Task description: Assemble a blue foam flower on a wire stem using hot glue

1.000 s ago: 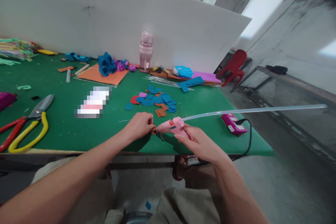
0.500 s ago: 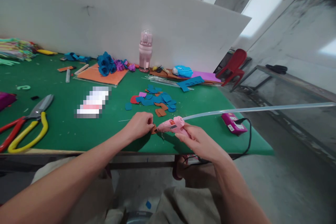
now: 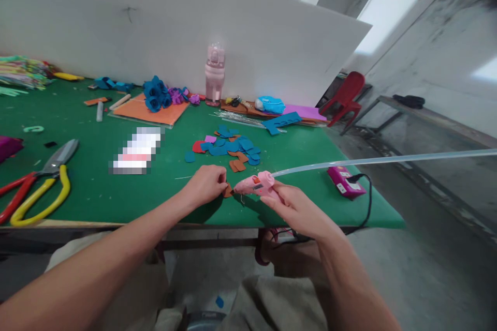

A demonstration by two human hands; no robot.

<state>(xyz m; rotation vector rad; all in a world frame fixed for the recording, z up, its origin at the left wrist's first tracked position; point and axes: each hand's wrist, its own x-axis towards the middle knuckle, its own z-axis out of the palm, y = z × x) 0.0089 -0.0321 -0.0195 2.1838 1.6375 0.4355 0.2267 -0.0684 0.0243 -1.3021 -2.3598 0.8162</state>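
Observation:
My left hand [image 3: 208,184] is closed, pinching a small brown petal-shaped piece [image 3: 227,191] just over the table. Wrapped around the handle of a pink glue gun [image 3: 252,184] is my right hand [image 3: 293,206]. The gun's nozzle points left and meets the right edge of the brown piece, or nearly so. A long clear glue stick [image 3: 349,163] runs out of the gun's back to the right. Beyond my hands lies a loose pile of cut blue pieces [image 3: 233,147], with brown pieces [image 3: 237,166], a red one [image 3: 199,147] and a pink one among them.
Red-and-yellow-handled shears [image 3: 50,176] lie on the green table [image 3: 116,201] at left. At right sits a purple box [image 3: 347,183] with a black cable. Along the back stand a pink bottle [image 3: 215,75] and blue flowers [image 3: 156,94] on an orange sheet [image 3: 143,114].
The glue gun's nozzle has shifted very slightly to the right along the brown piece. My left hand keeps its pinch in nearly the same place.

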